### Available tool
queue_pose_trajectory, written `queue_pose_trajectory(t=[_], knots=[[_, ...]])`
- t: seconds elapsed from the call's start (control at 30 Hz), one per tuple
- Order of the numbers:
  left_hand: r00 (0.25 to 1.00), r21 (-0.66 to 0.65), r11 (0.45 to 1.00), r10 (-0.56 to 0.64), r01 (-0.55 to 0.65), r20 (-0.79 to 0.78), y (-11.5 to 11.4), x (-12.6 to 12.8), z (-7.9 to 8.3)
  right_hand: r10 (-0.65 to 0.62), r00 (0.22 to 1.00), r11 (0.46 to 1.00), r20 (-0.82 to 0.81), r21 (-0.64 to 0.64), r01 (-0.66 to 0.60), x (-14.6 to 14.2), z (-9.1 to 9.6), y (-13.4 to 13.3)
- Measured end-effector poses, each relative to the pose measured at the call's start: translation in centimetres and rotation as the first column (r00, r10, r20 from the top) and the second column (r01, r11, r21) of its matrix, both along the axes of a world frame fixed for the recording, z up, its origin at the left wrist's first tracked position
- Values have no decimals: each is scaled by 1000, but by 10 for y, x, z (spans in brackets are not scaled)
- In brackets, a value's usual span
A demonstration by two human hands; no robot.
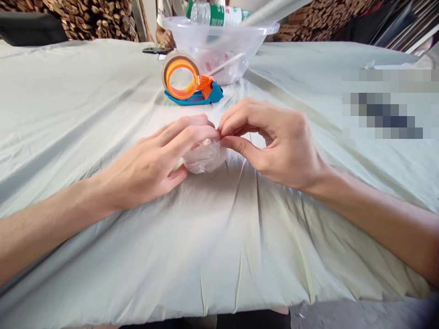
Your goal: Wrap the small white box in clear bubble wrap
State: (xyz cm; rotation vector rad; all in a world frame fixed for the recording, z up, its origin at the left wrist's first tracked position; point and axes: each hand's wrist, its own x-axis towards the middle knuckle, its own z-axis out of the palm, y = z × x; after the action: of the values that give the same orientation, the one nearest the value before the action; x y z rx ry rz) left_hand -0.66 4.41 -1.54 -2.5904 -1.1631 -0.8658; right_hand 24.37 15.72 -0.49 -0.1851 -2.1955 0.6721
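Observation:
A small roundish bundle in crumpled clear plastic (206, 157) rests on the cloth in front of me, with something reddish showing faintly through its top. My left hand (161, 153) curves over it from the left, fingers across the top and thumb low at its near side. At its upper right edge, my right hand (270, 141) pinches thumb and forefinger together on the plastic. What exactly lies between those fingertips is too small to make out. Just beyond the hands stands a tape dispenser (214, 92), blue and orange, carrying a large roll of tape (165, 75).
Behind the dispenser is a translucent plastic basin (219, 41) with a green-labelled bottle (216, 14) across its top. A phone (157, 50) lies beside another person's hand (165, 39). Wrinkled pale cloth (219, 242) covers the table. Stacked wood pieces (99, 20) line the back.

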Motion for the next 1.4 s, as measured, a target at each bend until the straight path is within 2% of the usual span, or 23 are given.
queue_pose_trajectory(t=[0.23, 0.43, 0.6, 0.67, 0.77, 0.83, 0.93, 1.03, 1.17, 1.3, 1.4], knots=[[996, -76, 997, 19, -12, 84, -1, 7, 3, -57, 998, 990, 3, 133, 56, 0, 0, -2], [977, -132, 991, 64, -38, 203, 1, 1, -2, -86, 996, 991, -28, 101, 88, 3, -1, -4], [977, -63, 998, 21, -8, 213, 4, 0, -2, -102, 989, 961, -103, 245, 125, 0, -1, -2], [979, -58, 997, 55, -44, 198, 5, 1, 0, -82, 985, 945, -149, 302, 125, -1, 0, -2], [965, -139, 982, 158, -130, 209, 4, 0, 3, -31, 979, 928, -201, 357, 102, 0, 2, -5], [935, -250, 957, 219, -150, 278, 4, -1, 5, -24, 977, 932, -210, 350, 98, 1, 2, -7], [872, -389, 915, 278, -111, 403, 5, -3, 2, 23, 982, 958, -190, 286, 33, 2, 1, -8], [837, -379, 923, 257, -64, 483, 7, -4, -2, 76, 981, 972, -178, 232, -33, 2, -1, -6], [879, -356, 933, 209, -48, 428, 5, -2, -4, 56, 983, 979, -173, 204, -19, 0, -2, -2], [855, -332, 939, 241, -87, 459, 3, 2, -1, 48, 970, 970, -238, 243, 12, -4, -2, -2], [842, -351, 930, 274, -109, 465, 4, 2, -1, 23, 968, 976, -248, 216, 32, -4, -3, -6]])
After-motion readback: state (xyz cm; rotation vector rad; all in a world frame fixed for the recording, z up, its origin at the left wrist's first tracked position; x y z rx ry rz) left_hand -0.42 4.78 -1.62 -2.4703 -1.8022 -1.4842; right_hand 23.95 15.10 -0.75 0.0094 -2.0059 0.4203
